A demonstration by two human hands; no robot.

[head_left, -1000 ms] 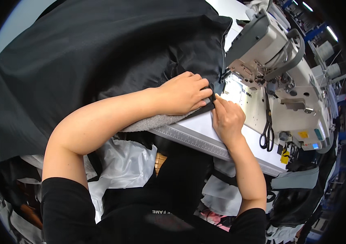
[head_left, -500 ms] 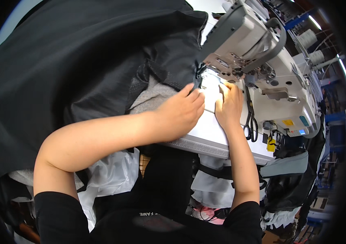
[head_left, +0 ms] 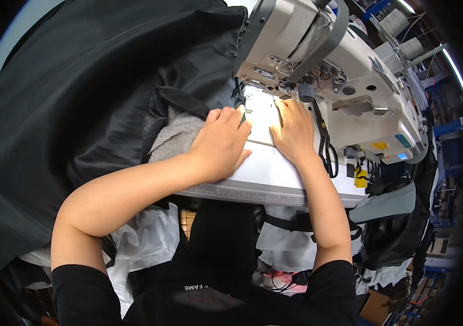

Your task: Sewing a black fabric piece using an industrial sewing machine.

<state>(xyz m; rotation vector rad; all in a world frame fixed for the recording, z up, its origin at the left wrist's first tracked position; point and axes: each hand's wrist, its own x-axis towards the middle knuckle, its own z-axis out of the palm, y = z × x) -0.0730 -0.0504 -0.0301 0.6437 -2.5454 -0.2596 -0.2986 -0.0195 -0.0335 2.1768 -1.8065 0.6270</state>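
A sewing machine point(head_left: 275, 43) stands at the upper middle, its lamp lighting the white bed under the needle. Black glossy fabric point(head_left: 199, 70) with a grey knit lining point(head_left: 174, 133) lies left of the needle. My left hand point(head_left: 218, 144) rests on the fabric's edge, fingers stretched toward the needle and thumb apart over the white table point(head_left: 266, 163). Close to the right side of the needle plate, my right hand point(head_left: 295, 130) lies on the bed with its fingers extended, holding nothing I can see. The needle tip is lost in the glare.
Black scissors point(head_left: 326, 146) lie just right of my right hand. A ruler strip point(head_left: 242, 194) runs along the table's front edge. Thread cones point(head_left: 393, 23) stand behind the machine. A large black fabric mass fills the left, and white plastic point(head_left: 147, 236) hangs below it.
The view has shifted, so the machine sits further left in the picture. My left hand has loosened from the fabric edge and its thumb has spread out. My right hand stays by the needle.
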